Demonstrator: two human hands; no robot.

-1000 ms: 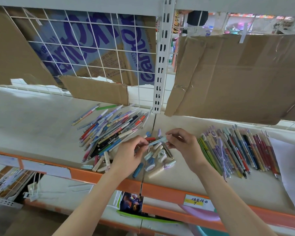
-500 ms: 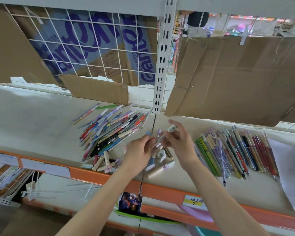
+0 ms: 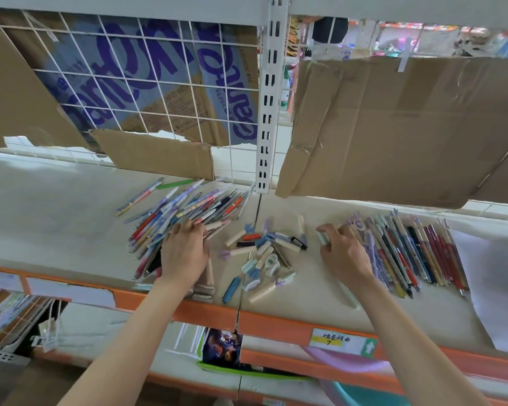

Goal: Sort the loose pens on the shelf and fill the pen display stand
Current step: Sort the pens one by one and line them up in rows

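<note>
Shelf (image 3: 56,206): left hand (image 3: 185,253) flat on pen pile (image 3: 182,212); right hand (image 3: 345,253) pinching pale pen (image 3: 323,238).

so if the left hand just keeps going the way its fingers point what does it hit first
Most likely the loose pen pile: the left hand already has its fingertips at the pile's near edge, pointing up-shelf into it.

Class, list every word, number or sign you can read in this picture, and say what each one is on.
"7": yellow shelf-edge label, below handwritten characters too blurred to read.
White up arrow: green end of that label.
Large purple lettering: cardboard box behind the wire grid, upside down, not legible.
Print on the pens: too small.
</note>
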